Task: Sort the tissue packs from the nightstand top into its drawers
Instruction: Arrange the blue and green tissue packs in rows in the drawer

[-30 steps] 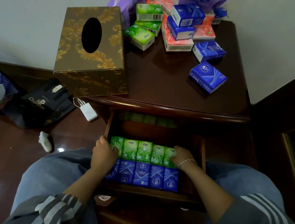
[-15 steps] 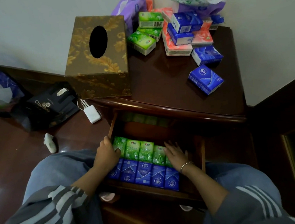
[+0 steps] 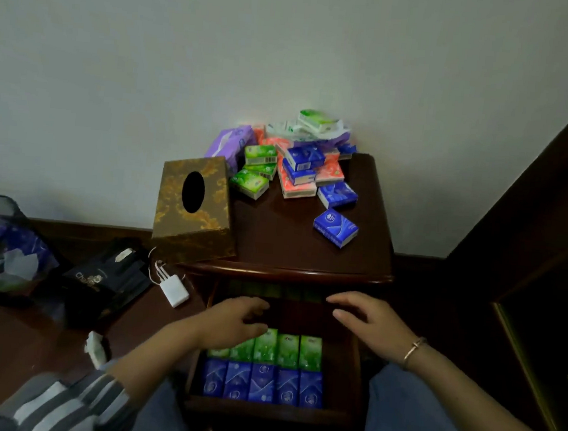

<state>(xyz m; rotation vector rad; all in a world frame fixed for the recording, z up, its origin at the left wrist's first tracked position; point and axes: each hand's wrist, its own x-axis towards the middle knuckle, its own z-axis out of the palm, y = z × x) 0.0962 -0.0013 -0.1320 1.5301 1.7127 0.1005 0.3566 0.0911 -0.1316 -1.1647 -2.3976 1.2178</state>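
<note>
Left hand (image 3: 232, 320) hangs over the open drawer (image 3: 269, 411), fingers relaxed and empty, above the row of green packs (image 3: 277, 349); I cannot tell if it touches them. Right hand (image 3: 369, 320) is flat and empty over the drawer's bare back part. Blue packs (image 3: 262, 383) line the drawer front. Loose tissue packs (image 3: 300, 168) are heaped at the rear of the nightstand top (image 3: 290, 243).

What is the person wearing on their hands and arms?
No gloves. The left hand has a grey sleeve with paler stripes up near the elbow. The right hand has a thin gold-coloured bangle at the wrist; no sleeve shows there.
</note>
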